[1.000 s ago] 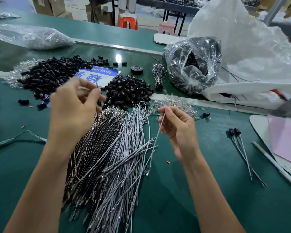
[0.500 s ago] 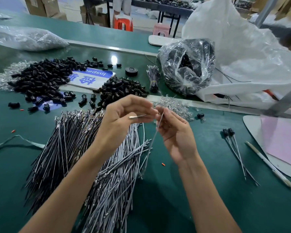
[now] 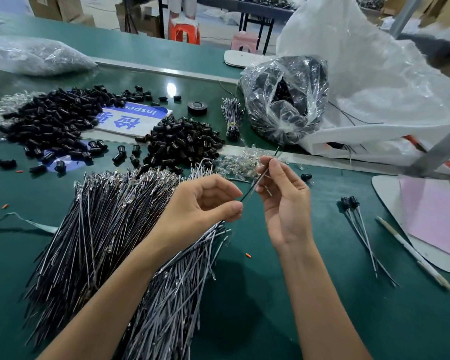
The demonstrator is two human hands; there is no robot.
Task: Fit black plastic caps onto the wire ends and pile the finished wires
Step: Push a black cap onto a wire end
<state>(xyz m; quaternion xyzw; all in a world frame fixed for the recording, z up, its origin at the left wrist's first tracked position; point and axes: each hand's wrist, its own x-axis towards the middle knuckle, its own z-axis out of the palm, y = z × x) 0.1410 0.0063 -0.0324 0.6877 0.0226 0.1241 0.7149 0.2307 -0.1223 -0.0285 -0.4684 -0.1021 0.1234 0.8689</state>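
— Green worktop [image 3: 270, 294], factory floor behind it. Where is the wire [image 3: 252, 187] now?

— In the air between both hands. The left hand [image 3: 200, 203] pinches its lower end with thumb and forefinger. The right hand [image 3: 283, 203] pinches it higher up, and the tip pokes out past those fingers.

— Is that new?

— Yes. A second ago the left hand was off by itself, lifted above the bundle of loose wires [image 3: 109, 224], while the right hand waited alone with a thin wire. Half a second ago the left hand came across carrying a metal-tipped wire. Now the two have met on one dark strand.

— Any cap on it?

— None that I can see, and neither hand holds one. Whether the right hand also keeps a second wire I cannot tell.

— What does that mean for the job?

— I judge that picking is over and capping comes next. One hand will have to reach to the heap of black caps [image 3: 182, 141] just beyond the hands.

— And the done ones?

— A few finished wires [image 3: 359, 224], caps on, lie well to the right of the right hand, beside a pen [image 3: 413, 255]. That pile is small and the bundle under the left forearm is large, so most of the work remains.
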